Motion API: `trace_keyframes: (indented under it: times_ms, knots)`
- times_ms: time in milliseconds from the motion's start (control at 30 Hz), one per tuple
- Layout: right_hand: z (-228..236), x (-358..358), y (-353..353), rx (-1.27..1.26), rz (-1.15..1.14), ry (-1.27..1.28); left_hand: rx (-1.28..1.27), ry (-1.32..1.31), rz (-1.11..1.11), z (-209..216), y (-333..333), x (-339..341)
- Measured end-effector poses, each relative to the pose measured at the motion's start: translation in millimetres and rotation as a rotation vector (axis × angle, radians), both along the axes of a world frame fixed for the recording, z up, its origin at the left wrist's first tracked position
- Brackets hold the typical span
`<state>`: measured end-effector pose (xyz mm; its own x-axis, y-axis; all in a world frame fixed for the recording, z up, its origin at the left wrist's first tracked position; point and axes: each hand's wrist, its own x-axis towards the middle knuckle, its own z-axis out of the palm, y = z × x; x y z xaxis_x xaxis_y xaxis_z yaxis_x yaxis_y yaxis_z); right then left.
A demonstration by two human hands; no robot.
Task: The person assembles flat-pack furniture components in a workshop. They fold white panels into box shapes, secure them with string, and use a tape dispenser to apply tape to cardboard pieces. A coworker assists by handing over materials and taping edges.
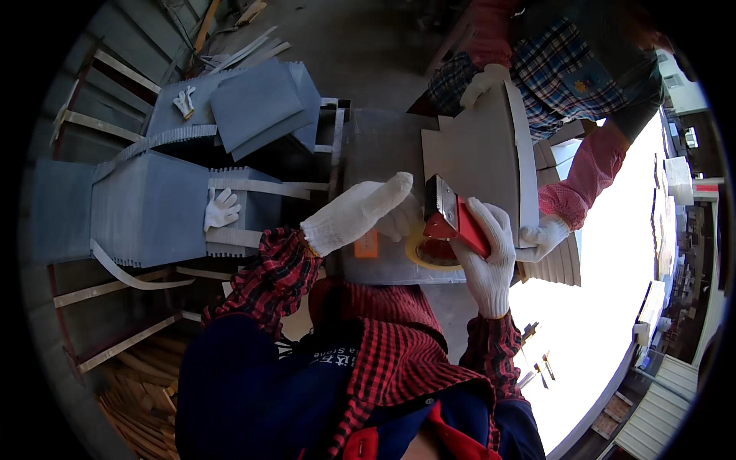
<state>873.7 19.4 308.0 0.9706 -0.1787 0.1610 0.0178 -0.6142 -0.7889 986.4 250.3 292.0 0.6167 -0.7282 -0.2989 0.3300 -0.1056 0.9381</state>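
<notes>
My right hand (pixel 494 264), in a white knitted glove, is wrapped round the red handle of a tape dispenser (pixel 464 226). Its toothed metal edge points up, and a roll of clear yellowish tape (pixel 435 253) sits below. To the left, my left hand (pixel 356 211), also gloved in white, has its fingers stretched out toward the dispenser and holds nothing that I can see. Just beyond the dispenser, grey-white flat sheets (pixel 483 149) stand tilted on the worktable (pixel 383 142). A co-worker's gloved hands (pixel 544 236) hold these sheets at their edges.
A co-worker in a checked apron (pixel 556 69) stands at the far right. Stacks of grey sheets (pixel 161 203) rest on metal frames at left, with a loose white glove (pixel 222 209) on one. An orange label (pixel 366 244) lies on the table. Curved wooden strips (pixel 142 391) lie at lower left.
</notes>
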Motion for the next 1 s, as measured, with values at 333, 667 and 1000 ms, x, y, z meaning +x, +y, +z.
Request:
trace_keyframes:
  times_ms: [333, 667, 1000]
  knots:
    - [23.3, -38.6, -8.4, -0.358, -0.198, -0.195, -0.237, -0.252, -0.11, 9.4, -59.0, -9.1]
    - [53.2, -67.3, -48.3, -0.039, 0.059, 0.036, -0.326, 0.282, -0.128, 29.0, -89.5, -12.7]
    - [117.7, -113.5, -83.2, -0.27, -0.054, 0.007, -0.142, -0.374, -0.175, 66.0, -86.1, 120.8]
